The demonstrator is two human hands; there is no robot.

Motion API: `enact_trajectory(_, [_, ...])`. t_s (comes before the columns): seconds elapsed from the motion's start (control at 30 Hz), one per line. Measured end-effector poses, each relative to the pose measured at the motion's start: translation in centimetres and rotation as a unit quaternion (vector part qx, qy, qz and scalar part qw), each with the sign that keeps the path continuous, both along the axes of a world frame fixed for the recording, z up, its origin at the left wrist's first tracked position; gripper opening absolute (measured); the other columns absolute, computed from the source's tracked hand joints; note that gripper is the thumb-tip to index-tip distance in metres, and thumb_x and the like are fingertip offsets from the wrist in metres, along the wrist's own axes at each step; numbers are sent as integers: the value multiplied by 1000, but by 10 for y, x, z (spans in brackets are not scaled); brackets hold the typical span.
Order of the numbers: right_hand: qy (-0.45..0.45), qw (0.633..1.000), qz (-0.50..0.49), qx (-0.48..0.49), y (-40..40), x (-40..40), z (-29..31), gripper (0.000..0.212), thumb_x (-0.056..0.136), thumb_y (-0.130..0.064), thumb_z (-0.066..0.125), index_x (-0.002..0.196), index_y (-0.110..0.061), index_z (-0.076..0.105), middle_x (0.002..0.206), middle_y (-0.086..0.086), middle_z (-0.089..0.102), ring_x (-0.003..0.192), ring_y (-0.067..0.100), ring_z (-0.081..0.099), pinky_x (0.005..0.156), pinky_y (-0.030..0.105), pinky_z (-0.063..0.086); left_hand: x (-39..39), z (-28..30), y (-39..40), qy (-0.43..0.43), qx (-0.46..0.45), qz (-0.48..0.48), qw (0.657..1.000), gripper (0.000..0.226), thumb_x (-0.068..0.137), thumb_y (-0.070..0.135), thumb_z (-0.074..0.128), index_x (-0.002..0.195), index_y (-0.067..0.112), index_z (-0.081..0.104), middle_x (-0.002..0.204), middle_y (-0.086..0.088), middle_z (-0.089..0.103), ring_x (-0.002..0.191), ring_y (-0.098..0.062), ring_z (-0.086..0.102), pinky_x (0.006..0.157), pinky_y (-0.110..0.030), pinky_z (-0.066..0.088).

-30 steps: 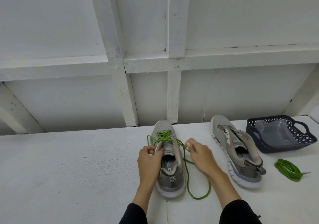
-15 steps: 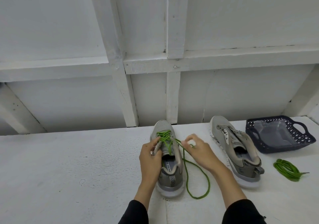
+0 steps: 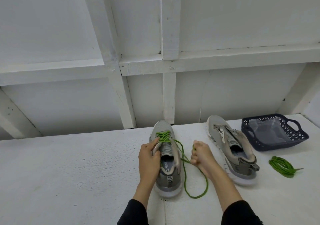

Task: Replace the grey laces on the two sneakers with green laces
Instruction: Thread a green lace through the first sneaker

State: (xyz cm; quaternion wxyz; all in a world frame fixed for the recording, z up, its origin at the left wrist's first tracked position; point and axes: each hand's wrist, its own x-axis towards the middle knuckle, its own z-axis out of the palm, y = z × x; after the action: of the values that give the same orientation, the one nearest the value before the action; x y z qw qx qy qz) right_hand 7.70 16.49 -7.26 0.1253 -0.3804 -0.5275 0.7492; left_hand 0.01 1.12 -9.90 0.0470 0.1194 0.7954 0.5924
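While lacing of the first sneaker (image 3: 165,157) is in hand, noted as follows from the head view. Standing at centre of the white tabletop (image 3: 69,164), toe pointing far, heel near. Green lace (image 3: 163,136) criss-crossed through the far eyelets only; nearer eyelets apparently unthreaded, though partly hidden. Left hand (image 3: 149,160) gripping the left edge of the upper beside the tongue, fingers curled round it, steadying the shoe. Right hand (image 3: 200,155) just right of the shoe, fingers closed tight on the free green strand, drawn out to the right; slack loop (image 3: 195,186) lying on the tabletop near the heel. Second sneaker (image 3: 232,148) further right, no lace visible in it, tongue loose. Spare green lace (image 3: 282,166) coiled on the tabletop right of that, near a dark basket (image 3: 277,132) at far right; contents unclear.

Judged: step is pulling a fresh crossing snug. Next move calls for finding the lace tip, aiming it at the next open eyelet on the near side, keeping even tension. Task judged under half done.
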Motion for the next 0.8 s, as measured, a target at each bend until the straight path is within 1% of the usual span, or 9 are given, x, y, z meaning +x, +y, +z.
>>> enact_trajectory(0.1, [-95,986,66,118,-5,-1,-10,16,99,-19,44,86,-11,43,63,3,39,45,12,32,39,20,30,0,1,-3,2,-6,8,1000,36,93,10,54,117,34,66,112,4,56,95,4,52,71,-9,38])
enact_trajectory(0.17, [-164,950,123,235,-2,2,-13,7,94,-18,53,94,-12,51,74,4,50,50,15,42,42,20,34,-2,-1,-9,10,-17,16,1000,34,93,10,55,115,33,66,113,5,58,95,3,53,72,-9,38])
enact_trajectory(0.3, [-229,891,192,341,-3,7,-29,6,88,-16,63,94,-16,62,88,2,53,66,14,51,54,20,41,-1,-3,-13,30,-36,23,999,30,95,16,54,118,32,64,113,5,57,92,3,54,72,-13,40])
enact_trajectory(0.33, [-244,875,193,372,-4,6,-33,2,89,-15,61,90,-15,62,89,3,55,72,16,53,59,21,44,0,-3,-12,31,-39,25,998,28,95,17,55,118,33,64,112,5,57,91,3,54,72,-14,40])
enact_trajectory(0.4, [-278,848,163,420,-5,4,-36,9,92,-11,49,89,-11,57,92,5,58,76,20,54,63,26,44,0,-1,-11,32,-48,28,998,26,95,21,56,117,33,63,110,7,58,89,-1,56,72,-15,42])
enact_trajectory(0.53, [-312,844,57,433,6,4,-35,14,94,-7,42,102,-2,52,103,12,54,79,24,49,64,29,39,-1,0,-13,51,-52,39,997,18,92,33,63,110,36,65,101,15,66,91,-1,62,76,-26,53])
enact_trajectory(0.6, [-342,820,72,454,11,5,-34,14,93,-7,44,102,-4,54,107,12,52,84,25,50,64,29,39,1,3,-12,56,-52,47,996,13,89,39,66,101,35,64,93,19,67,85,3,63,71,-24,53])
enact_trajectory(0.67, [-364,790,95,484,13,5,-34,13,91,-10,47,100,-8,55,108,9,54,98,25,50,68,30,40,3,6,-11,60,-53,51,995,10,89,41,66,94,34,62,88,21,67,82,5,63,67,-22,52])
enact_trajectory(0.8, [-387,732,96,553,14,-1,-35,12,91,-21,52,101,-17,56,112,3,56,115,26,40,87,35,35,5,6,-11,63,-52,49,995,10,91,40,63,91,31,63,82,21,68,78,6,65,66,-25,55])
